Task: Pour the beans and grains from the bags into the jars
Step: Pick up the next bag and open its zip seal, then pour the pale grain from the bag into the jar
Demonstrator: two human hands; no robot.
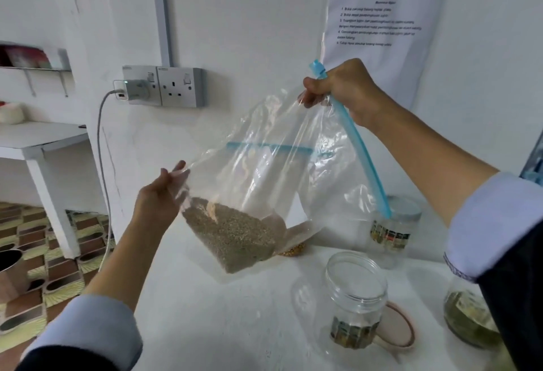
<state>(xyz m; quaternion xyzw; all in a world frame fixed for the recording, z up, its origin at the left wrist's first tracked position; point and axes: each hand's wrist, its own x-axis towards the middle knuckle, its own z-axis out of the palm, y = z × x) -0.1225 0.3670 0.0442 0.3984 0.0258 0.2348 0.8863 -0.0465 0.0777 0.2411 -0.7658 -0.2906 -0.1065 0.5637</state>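
Your right hand [340,91] is curled tight around the top corner of a clear bag [264,170], pinching it by its blue zip strip [365,153]. Your left hand [160,197] lies open, fingers straight, against the bag's lower side. The bag hangs in the air above the white table [205,312], grain [232,238] pooled in its bottom corner. You appear to be readying the pour; next, bring the bag's mouth over the open empty jar [355,297] below and tip.
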